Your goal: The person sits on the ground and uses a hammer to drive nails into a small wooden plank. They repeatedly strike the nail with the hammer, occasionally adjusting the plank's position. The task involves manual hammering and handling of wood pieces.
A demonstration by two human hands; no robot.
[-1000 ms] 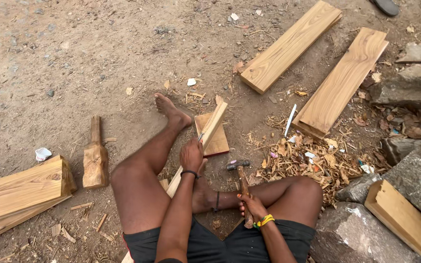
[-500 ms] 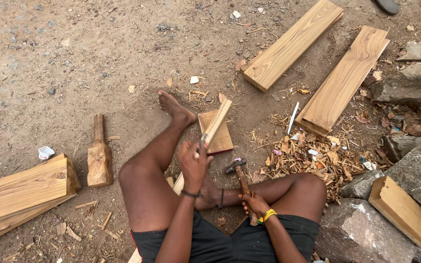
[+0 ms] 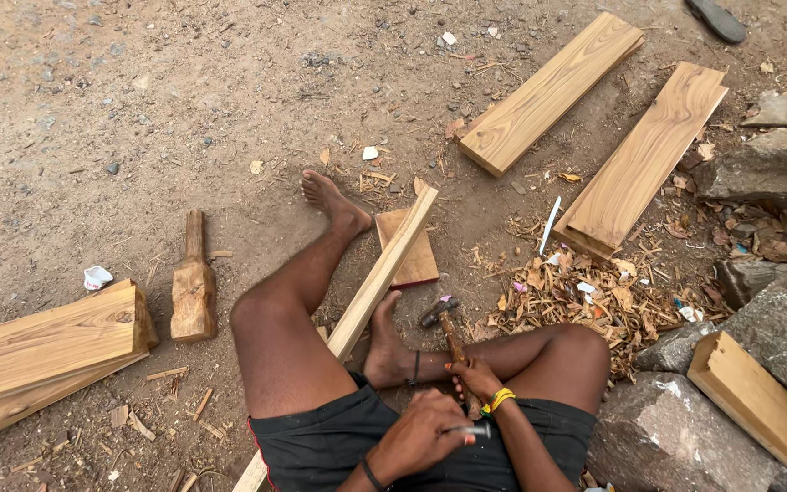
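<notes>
person sits on bare dirt ground (image 3: 138, 109), outdoors, legs bent, dark shorts. nearest the camera, left hand (image 3: 416, 435) is curled closed around a small metal piece (image 3: 472, 429), looks like a chisel or nail, can't tell which. right hand (image 3: 477, 378), yellow band at the wrist, is closed on the wooden handle of a hammer (image 3: 448, 333); hammer head points up, just beside the right foot. the two hands nearly touch over the lap.

long wood strip (image 3: 371, 292) runs diagonally between the legs, from under the left thigh up over a small square board (image 3: 412, 251) by the left foot. left of the legs, a wooden mallet (image 3: 193, 287) lies flat on the dirt, next to a stack of thick planks (image 3: 43, 351) at the left edge, splinters scattered around. right of the knee, a pile of wood chips (image 3: 585, 296), then rough stones (image 3: 776, 319) with a wood block (image 3: 753, 405) leaning between them.

farther out, two wide planks (image 3: 594, 118) lie side by side at an angle. sandal (image 3: 714, 18) at the top edge. ground is dusty, pebbles and bits of litter all over.
</notes>
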